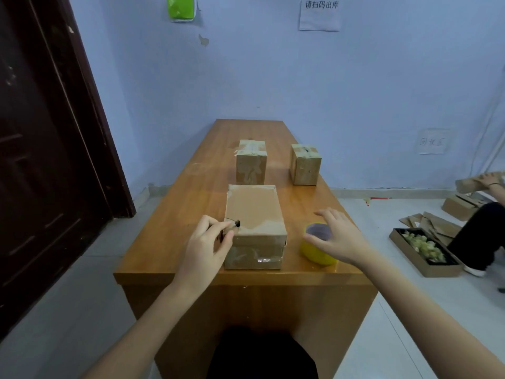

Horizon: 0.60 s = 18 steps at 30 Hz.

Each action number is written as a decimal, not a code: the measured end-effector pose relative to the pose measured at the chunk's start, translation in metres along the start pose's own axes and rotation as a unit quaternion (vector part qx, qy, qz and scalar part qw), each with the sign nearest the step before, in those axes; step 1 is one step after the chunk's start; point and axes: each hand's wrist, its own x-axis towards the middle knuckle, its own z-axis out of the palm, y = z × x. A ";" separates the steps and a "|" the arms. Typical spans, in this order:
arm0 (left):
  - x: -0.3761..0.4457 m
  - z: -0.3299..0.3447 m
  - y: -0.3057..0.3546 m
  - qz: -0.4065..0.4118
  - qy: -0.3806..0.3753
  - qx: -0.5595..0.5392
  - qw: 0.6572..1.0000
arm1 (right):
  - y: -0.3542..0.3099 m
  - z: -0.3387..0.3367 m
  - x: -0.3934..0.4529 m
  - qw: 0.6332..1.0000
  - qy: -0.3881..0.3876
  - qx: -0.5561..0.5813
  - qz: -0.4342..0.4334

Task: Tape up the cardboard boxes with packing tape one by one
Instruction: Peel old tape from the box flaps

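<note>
A cardboard box lies at the near end of the wooden table, with clear tape on its front face. My left hand is at the box's left edge and pinches a thin tool with a dark tip that rests on the box top. To the right of the box sits a yellow roll of packing tape. My right hand hovers over the roll with fingers spread and thumb near its rim. Farther back stand two smaller boxes, the left and the right, both with tape across their tops.
A dark door is at the left. On the floor at the right a person sits among flat cardboard pieces, a box and a shallow tray of scraps. The table's front edge is just beneath my hands.
</note>
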 end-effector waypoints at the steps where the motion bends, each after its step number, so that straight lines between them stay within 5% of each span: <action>1: 0.000 0.001 0.002 -0.006 -0.003 0.000 1.000 | 0.008 0.000 -0.001 0.999 -0.035 -0.013 0.009; 6: 0.000 0.001 0.012 -0.015 -0.006 0.031 0.999 | 0.028 0.007 0.000 0.990 -0.133 -0.031 0.029; 12: 0.004 -0.003 0.016 -0.044 -0.013 0.067 0.997 | 0.026 0.004 -0.001 0.992 -0.028 0.122 -0.011; 18: 0.042 -0.016 0.029 -0.029 -0.032 0.016 0.999 | -0.008 -0.046 -0.008 0.947 0.054 0.295 -0.113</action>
